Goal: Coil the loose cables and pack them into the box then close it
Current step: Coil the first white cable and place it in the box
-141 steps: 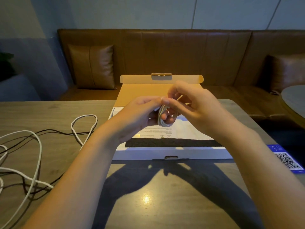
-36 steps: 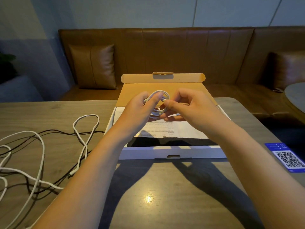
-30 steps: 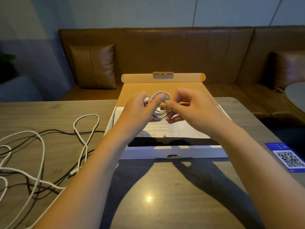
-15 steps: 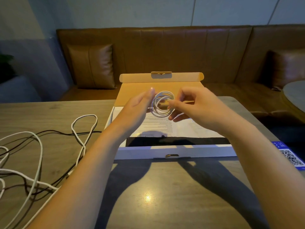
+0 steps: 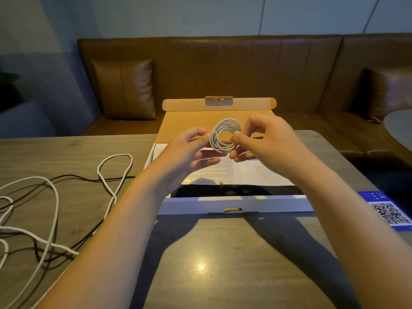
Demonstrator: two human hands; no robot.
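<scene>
Wood-grain table (image 5: 223, 275), open white cardboard box (image 5: 234, 205) at its far middle, loose white cable (image 5: 53, 210) tangled with a thin dark cable (image 5: 73, 176) at left, blue QR-code card (image 5: 389, 211) at right edge

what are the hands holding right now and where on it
A small coiled white cable, held up over the open box. The left hand pinches the coil's left edge; the right hand pinches its right edge.

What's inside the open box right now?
Inside the open box lies a printed paper sheet over a dark layer. No cable is in it yet: the coiled white cable is held above it. The hands and forearms hide part of the sheet.
</scene>
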